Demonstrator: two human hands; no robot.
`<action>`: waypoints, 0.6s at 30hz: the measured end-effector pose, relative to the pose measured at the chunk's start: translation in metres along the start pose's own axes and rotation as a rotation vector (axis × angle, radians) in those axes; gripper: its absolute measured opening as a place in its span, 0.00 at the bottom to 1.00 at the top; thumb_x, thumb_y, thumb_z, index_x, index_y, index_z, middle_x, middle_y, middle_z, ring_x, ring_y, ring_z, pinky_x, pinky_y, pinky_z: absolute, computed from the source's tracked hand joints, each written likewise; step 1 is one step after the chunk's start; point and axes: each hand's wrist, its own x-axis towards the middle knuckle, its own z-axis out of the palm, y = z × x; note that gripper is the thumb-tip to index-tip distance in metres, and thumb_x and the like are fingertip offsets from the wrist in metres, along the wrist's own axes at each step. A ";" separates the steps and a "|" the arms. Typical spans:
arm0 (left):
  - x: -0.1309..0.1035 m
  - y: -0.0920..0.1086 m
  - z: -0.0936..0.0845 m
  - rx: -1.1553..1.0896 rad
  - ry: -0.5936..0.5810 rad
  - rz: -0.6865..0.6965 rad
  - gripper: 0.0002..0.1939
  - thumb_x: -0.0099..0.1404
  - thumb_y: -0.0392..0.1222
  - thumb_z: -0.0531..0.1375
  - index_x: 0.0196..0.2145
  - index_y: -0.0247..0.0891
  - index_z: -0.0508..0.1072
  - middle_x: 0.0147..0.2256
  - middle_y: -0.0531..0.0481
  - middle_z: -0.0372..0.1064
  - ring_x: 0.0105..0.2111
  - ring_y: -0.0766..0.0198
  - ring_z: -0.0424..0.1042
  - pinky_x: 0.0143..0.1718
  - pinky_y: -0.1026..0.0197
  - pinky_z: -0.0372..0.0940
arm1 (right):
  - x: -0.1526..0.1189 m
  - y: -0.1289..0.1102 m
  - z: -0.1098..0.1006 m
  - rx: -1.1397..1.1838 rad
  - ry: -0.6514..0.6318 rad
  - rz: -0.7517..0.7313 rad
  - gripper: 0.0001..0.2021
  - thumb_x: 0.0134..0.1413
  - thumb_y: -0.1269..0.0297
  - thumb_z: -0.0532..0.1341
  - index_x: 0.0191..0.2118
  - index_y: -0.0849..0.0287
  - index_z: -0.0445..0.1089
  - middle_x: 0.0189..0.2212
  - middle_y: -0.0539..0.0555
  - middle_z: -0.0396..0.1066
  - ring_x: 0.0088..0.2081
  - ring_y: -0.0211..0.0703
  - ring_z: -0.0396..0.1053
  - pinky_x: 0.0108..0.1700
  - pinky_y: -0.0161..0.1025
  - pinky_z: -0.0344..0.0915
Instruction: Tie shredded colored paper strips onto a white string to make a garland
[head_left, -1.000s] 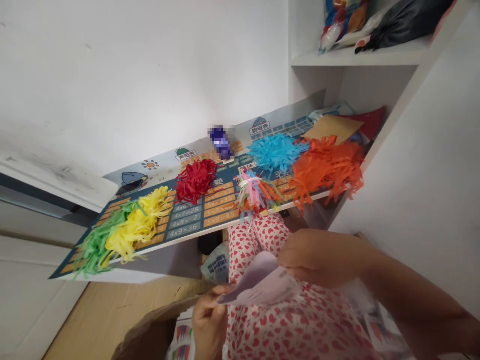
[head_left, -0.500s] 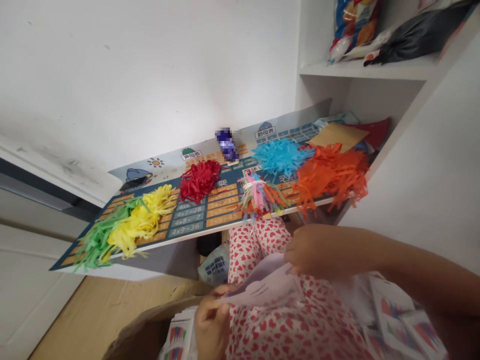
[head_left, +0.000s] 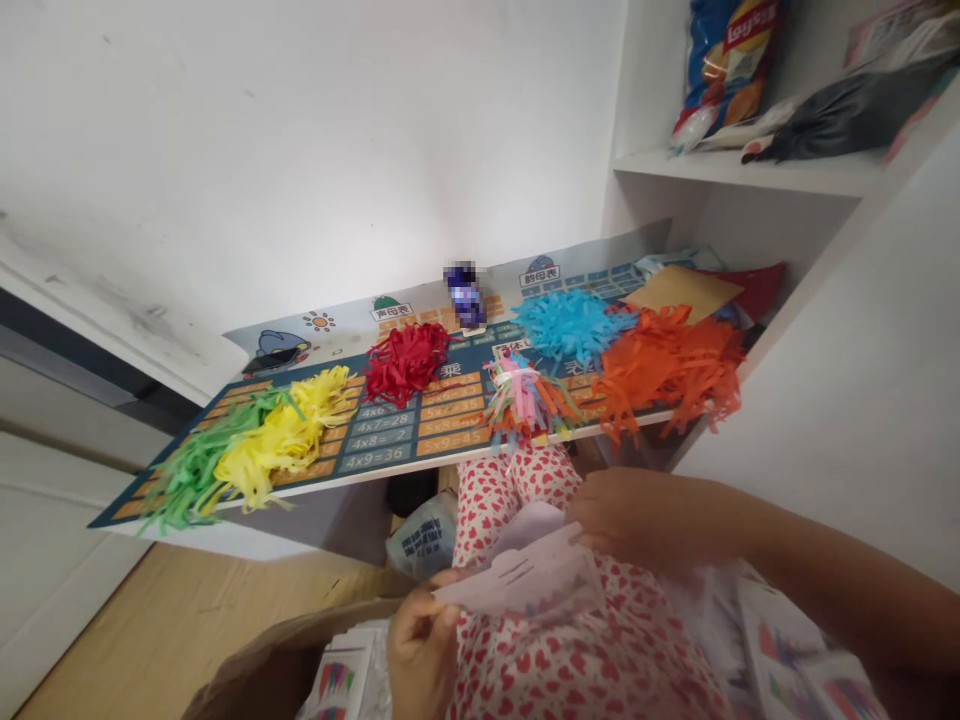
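Desk (head_left: 382, 458) — left hand (head_left: 424, 635) pinches pouch (head_left: 525, 588).

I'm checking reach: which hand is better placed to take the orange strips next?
Probably the right hand: it appears nearer the orange strips than the left hand, though both are at the pale packet.

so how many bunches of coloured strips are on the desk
6. Green bunch and yellow bunch touching at the left, red bunch right of them, tied multicoloured bunch at the near edge, blue bunch behind it, orange bunch rightmost. No others show.
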 end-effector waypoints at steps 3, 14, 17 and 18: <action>0.000 -0.001 -0.002 -0.004 -0.070 -0.042 0.16 0.43 0.51 0.73 0.17 0.42 0.71 0.23 0.49 0.75 0.30 0.50 0.77 0.36 0.48 0.73 | -0.001 0.004 0.003 0.042 0.027 -0.022 0.11 0.66 0.66 0.54 0.33 0.60 0.69 0.29 0.53 0.73 0.29 0.41 0.67 0.31 0.38 0.54; -0.002 0.006 0.005 0.034 -0.040 -0.060 0.18 0.39 0.51 0.74 0.16 0.39 0.72 0.25 0.46 0.77 0.30 0.50 0.78 0.34 0.53 0.73 | 0.000 0.012 0.004 0.108 0.005 0.018 0.14 0.61 0.70 0.57 0.23 0.61 0.65 0.21 0.49 0.67 0.23 0.34 0.58 0.27 0.35 0.50; -0.001 0.004 0.004 0.003 -0.027 -0.058 0.18 0.39 0.50 0.75 0.16 0.39 0.72 0.24 0.48 0.76 0.31 0.50 0.78 0.35 0.53 0.73 | -0.001 0.010 0.004 0.141 0.031 -0.049 0.12 0.62 0.69 0.56 0.26 0.60 0.66 0.23 0.50 0.69 0.24 0.35 0.60 0.30 0.34 0.54; -0.001 0.003 0.003 -0.008 -0.034 -0.056 0.17 0.39 0.50 0.75 0.16 0.39 0.72 0.24 0.48 0.77 0.31 0.50 0.78 0.35 0.53 0.73 | -0.001 0.009 0.005 0.153 0.053 -0.064 0.11 0.63 0.69 0.55 0.28 0.60 0.67 0.25 0.51 0.70 0.25 0.37 0.62 0.31 0.35 0.55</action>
